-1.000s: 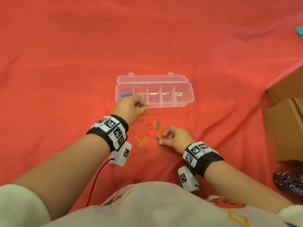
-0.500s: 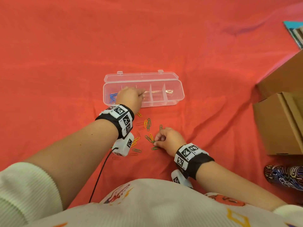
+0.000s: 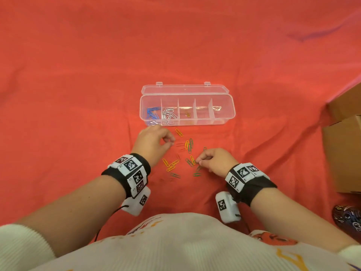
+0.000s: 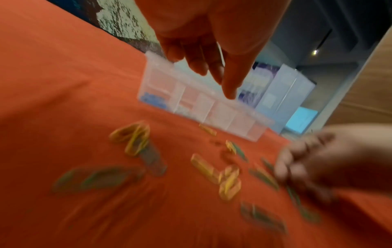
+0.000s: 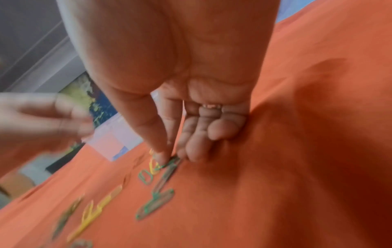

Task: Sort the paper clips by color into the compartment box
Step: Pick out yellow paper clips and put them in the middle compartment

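We see a clear plastic compartment box [image 3: 224, 117] with its hinged lid open lying on a red cloth [image 3: 78, 75]. Its leftmost compartment holds blue wire paper clips [image 3: 152, 113], the next one white paper clips [image 3: 168, 115], and the third a single yellow paper clip [image 3: 188, 114].

Just in front of the box, loose yellow, green and red paper clips [image 3: 189, 146] lie scattered on the cloth between our two hands.

Our left hand [image 3: 151, 142] hovers near the box's front edge, fingers loosely curled and holding nothing that we can make out.

Our right hand [image 3: 216, 161] rests on the cloth, thumb and forefinger pinching a green paper clip [image 5: 169, 163] at the pile's right side, the other fingers curled under.

Brown cardboard boxes [image 3: 343, 153] stand well apart to the right.
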`<state>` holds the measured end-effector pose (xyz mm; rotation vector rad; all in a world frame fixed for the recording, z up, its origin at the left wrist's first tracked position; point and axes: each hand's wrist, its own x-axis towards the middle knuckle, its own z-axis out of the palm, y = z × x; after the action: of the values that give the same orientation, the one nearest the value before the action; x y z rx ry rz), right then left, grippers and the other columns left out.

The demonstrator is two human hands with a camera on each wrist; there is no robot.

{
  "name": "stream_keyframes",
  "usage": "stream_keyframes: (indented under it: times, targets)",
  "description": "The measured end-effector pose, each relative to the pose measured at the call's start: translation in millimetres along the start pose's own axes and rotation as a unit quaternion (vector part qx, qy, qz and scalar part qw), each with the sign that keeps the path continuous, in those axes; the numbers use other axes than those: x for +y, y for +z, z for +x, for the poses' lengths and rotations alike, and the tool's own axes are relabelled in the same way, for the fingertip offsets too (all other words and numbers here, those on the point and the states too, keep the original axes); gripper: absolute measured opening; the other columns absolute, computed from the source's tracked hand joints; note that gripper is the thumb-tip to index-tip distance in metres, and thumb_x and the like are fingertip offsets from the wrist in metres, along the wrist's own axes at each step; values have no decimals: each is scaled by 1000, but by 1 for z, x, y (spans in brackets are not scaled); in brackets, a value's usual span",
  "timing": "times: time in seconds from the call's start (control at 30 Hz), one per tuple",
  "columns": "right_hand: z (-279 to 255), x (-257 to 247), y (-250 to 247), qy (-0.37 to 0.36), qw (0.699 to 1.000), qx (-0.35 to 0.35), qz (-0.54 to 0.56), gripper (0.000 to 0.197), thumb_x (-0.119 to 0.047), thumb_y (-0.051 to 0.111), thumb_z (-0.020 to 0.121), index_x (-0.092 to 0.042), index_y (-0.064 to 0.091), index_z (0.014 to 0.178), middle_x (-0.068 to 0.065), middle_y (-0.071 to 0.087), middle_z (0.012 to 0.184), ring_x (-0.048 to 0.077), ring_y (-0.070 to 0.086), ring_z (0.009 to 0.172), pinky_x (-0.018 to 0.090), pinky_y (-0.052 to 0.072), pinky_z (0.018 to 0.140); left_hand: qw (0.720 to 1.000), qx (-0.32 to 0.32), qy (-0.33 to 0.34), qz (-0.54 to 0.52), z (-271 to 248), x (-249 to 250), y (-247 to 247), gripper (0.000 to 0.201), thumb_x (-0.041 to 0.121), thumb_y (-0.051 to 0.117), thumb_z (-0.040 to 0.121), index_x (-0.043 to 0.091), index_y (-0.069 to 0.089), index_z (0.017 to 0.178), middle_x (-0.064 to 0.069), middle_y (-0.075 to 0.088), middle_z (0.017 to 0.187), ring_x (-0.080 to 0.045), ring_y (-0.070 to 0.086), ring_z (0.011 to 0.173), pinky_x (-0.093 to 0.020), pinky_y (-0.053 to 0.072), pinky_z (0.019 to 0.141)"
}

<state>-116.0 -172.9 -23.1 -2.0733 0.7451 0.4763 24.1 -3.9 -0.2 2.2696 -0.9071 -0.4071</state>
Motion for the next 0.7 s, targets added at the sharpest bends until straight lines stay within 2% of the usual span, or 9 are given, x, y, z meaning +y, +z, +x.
stream_keyframes:
  times: [0.07, 0.13, 0.23, 0.33, 0.4, 0.5, 0.6, 0.7]
  targets:
    - [3, -4, -1, 5, 1000, 24, 15, 7, -18, 67, 80, -22, 68, 75, -13, 53, 56, -6, 50, 38, 19, 38, 54, 999, -44, -19, 20, -15, -9, 7, 9, 23, 72, 71, 27, 68, 78, 15, 49, 70, -13, 45, 75, -36, 43, 81]
    - [5, -9, 3, 17, 998, 62, -2, 18, -26, 71, 77, -24, 59, 64, -10, 49, 52, 2, 46, 41, 22, 34, 50, 995, -75, -42, 42, -27, -12, 13, 13, 30, 73, 72, 26, 68, 83, 15, 45, 72, -18, 51, 82, -34, 40, 83]
    - [7, -15, 12, 44, 995, 87, -35, 23, -33, 76, 72, -23, 55, 67, -9, 46, 53, 6, 42, 48, 24, 31, 47, 995, -66, -64, 49, -37, -10, 16, 18, 34, 72, 71, 25, 66, 86, 9, 51, 79, -22, 56, 90, -34, 41, 85]
    - [7, -19, 17, 56, 995, 74, -42, 21, -29, 76, 73, -23, 55, 73, -10, 45, 55, 6, 41, 48, 22, 30, 47, 990, -68, -81, 94, -41, -9, 16, 27, 42, 70, 72, 28, 65, 95, 3, 60, 92, -21, 54, 100, -37, 36, 89]
    - [6, -23, 17, 56, 995, 57, -57, 16, -24, 72, 77, -22, 57, 75, -10, 46, 54, 7, 43, 49, 22, 32, 48, 981, -94, -100, 139, -43, -10, 15, 41, 51, 70, 68, 33, 63, 104, 3, 58, 102, -19, 50, 107, -36, 31, 90]
    - [3, -29, 17, 53, 994, 42, -86, 16, -18, 65, 81, -24, 55, 71, -9, 49, 54, 13, 51, 55, 22, 36, 51, 975, -112, -119, 150, -44, -13, 15, 47, 53, 72, 63, 33, 61, 104, 3, 56, 106, -19, 48, 110, -37, 29, 91]
    - [-2, -31, 14, 64, 991, 39, -108, 11, -16, 61, 79, -23, 56, 73, -5, 55, 62, 16, 56, 68, 22, 41, 61, 974, -115, -126, 151, -45, -14, 18, 41, 50, 72, 65, 32, 61, 99, 4, 56, 104, -19, 48, 108, -35, 29, 90]
    - [-6, -30, 13, 51, 992, 48, -105, 14, -17, 62, 76, -23, 53, 69, -1, 56, 82, 14, 54, 74, 24, 40, 66, 973, -118, -128, 149, -45, -12, 21, 28, 46, 72, 68, 31, 64, 90, 4, 55, 101, -18, 49, 106, -35, 29, 89]
